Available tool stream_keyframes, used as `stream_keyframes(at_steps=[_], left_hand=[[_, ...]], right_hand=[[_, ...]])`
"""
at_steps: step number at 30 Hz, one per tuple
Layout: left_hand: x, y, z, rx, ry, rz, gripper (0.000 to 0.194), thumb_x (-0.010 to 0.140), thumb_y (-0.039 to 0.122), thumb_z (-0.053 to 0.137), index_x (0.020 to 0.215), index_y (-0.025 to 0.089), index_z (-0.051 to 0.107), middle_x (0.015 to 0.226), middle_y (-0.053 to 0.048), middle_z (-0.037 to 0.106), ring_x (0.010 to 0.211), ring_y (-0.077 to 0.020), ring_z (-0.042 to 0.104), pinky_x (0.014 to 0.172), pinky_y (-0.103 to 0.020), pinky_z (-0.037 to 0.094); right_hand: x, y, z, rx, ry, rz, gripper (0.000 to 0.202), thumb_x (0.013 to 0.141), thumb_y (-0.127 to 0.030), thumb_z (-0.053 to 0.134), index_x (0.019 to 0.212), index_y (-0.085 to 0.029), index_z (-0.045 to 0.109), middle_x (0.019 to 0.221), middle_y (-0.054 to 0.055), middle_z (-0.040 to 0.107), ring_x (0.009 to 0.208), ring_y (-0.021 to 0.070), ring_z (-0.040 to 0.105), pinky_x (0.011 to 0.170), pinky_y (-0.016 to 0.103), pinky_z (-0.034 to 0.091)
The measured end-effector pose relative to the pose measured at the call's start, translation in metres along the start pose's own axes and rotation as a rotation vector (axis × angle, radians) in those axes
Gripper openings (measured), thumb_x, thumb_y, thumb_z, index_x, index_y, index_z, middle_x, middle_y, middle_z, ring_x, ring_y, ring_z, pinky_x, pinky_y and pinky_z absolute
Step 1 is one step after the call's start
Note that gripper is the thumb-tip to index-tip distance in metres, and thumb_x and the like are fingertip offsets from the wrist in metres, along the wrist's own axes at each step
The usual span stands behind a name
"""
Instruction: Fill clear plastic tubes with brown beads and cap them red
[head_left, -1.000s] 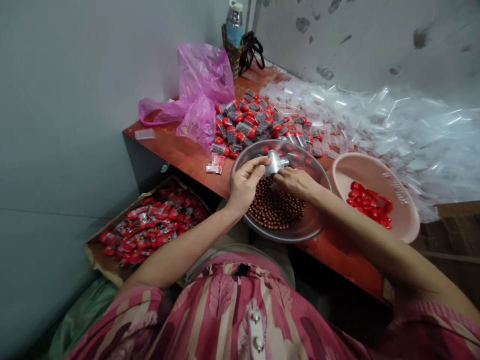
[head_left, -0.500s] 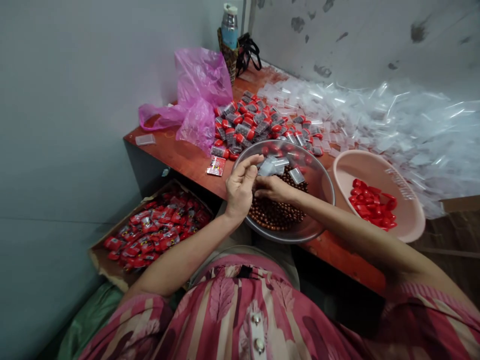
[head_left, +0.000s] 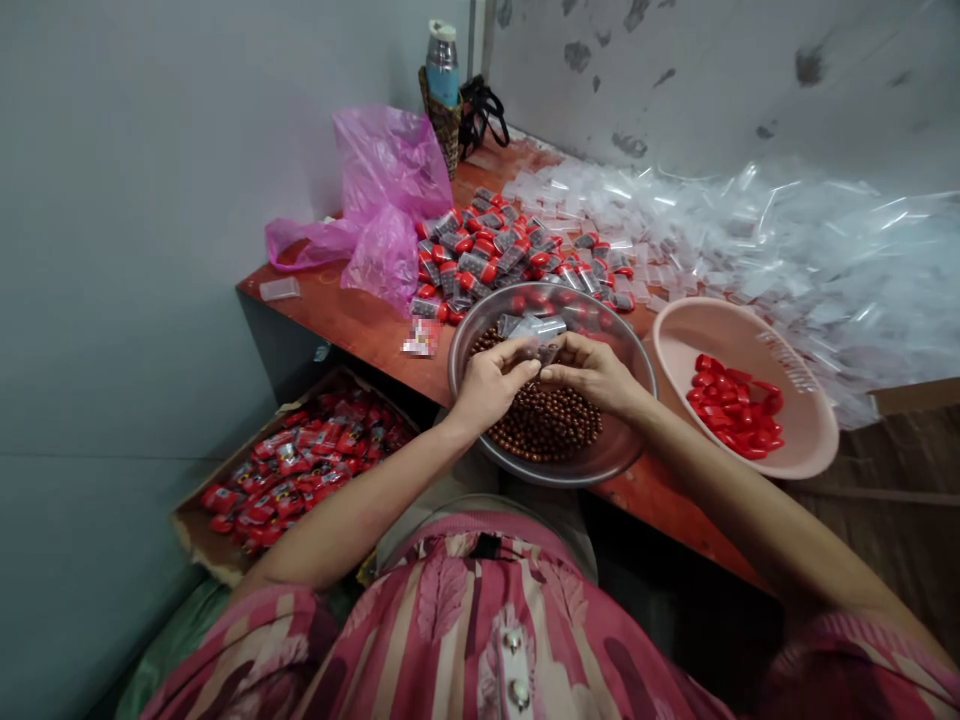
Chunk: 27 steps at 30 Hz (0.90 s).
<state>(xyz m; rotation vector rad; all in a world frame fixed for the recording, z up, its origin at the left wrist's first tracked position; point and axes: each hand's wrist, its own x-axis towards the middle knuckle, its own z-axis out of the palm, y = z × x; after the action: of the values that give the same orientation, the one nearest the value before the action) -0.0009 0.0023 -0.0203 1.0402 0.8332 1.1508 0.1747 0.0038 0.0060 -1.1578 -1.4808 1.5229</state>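
- A small clear container point(head_left: 545, 352) is held between the two hands, above the metal bowl point(head_left: 621, 452); its contents are hidden by the fingers and cannot be told.
- By the left hand point(head_left: 491, 382), the container is gripped at its left side, with the thumb and the fingers bent together.
- By the right hand point(head_left: 596, 372), it is pinched at the other side, with the thumb placed near the left thumb.
- In the bowl, many brown beads point(head_left: 551, 425) are gathered under the hands, and some clear pieces point(head_left: 529, 327) are laid at the far side of them.
- The bowl is placed at the front edge of the red table point(head_left: 337, 317).
- To the right of the bowl, a pink basin point(head_left: 810, 440) is seen, in which red caps point(head_left: 739, 405) are kept.
- Behind the bowl, a pile of red-capped containers point(head_left: 487, 250) is spread, and beside it a large heap of clear plastic pieces point(head_left: 787, 240).
- A pink plastic bag point(head_left: 382, 200) and a small printed packet point(head_left: 421, 338) are placed to the left.
- Below the table, red packets point(head_left: 300, 465) are held in an open carton point(head_left: 201, 535).
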Motion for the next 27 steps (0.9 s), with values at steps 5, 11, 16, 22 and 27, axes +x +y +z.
stream_keyframes(at_steps=[5, 11, 16, 22, 27], left_hand=[[0.001, 0.001, -0.002, -0.132, -0.027, -0.068, 0.039, 0.071, 0.032, 0.075, 0.107, 0.018, 0.07, 0.111, -0.007, 0.073, 0.101, -0.0227, 0.069, 0.086, -0.036, 0.057], [-0.002, 0.004, -0.002, 0.084, -0.111, 0.096, 0.03, 0.072, 0.022, 0.073, 0.101, 0.018, 0.075, 0.106, -0.007, 0.075, 0.104, -0.024, 0.068, 0.101, -0.042, 0.049], [-0.001, 0.004, -0.003, -0.015, -0.111, 0.064, 0.031, 0.071, 0.024, 0.075, 0.102, 0.02, 0.074, 0.104, -0.007, 0.076, 0.1, -0.0228, 0.069, 0.098, -0.042, 0.051], [-0.005, 0.011, -0.003, 0.05, -0.09, -0.042, 0.037, 0.07, 0.029, 0.078, 0.105, 0.019, 0.073, 0.104, -0.007, 0.075, 0.096, -0.0219, 0.07, 0.094, -0.037, 0.053], [-0.003, 0.013, -0.002, 0.095, -0.102, -0.127, 0.04, 0.067, 0.032, 0.081, 0.103, 0.018, 0.072, 0.1, -0.006, 0.075, 0.092, -0.021, 0.07, 0.09, -0.036, 0.056]], right_hand=[[-0.011, -0.004, -0.008, -0.36, 0.142, -0.182, 0.042, 0.074, -0.04, 0.077, 0.107, -0.022, 0.058, 0.094, 0.003, 0.069, 0.079, 0.0171, 0.067, 0.074, 0.031, 0.053], [-0.029, -0.011, -0.027, -0.468, 0.23, -0.189, 0.035, 0.082, -0.043, 0.068, 0.109, -0.022, 0.062, 0.1, 0.005, 0.071, 0.087, 0.0189, 0.067, 0.08, 0.033, 0.054], [-0.047, -0.015, -0.055, -0.402, 0.398, -0.161, 0.032, 0.079, -0.043, 0.071, 0.103, -0.022, 0.066, 0.093, 0.004, 0.071, 0.079, 0.0176, 0.067, 0.075, 0.033, 0.056], [-0.072, -0.015, -0.13, -0.749, 0.64, 0.069, 0.024, 0.083, -0.027, 0.062, 0.102, -0.015, 0.07, 0.09, 0.008, 0.073, 0.074, 0.0175, 0.068, 0.071, 0.03, 0.054], [-0.084, 0.002, -0.176, -1.228, 0.415, 0.59, 0.024, 0.083, -0.02, 0.058, 0.099, -0.014, 0.075, 0.097, 0.013, 0.075, 0.09, 0.0229, 0.069, 0.081, 0.03, 0.049]])
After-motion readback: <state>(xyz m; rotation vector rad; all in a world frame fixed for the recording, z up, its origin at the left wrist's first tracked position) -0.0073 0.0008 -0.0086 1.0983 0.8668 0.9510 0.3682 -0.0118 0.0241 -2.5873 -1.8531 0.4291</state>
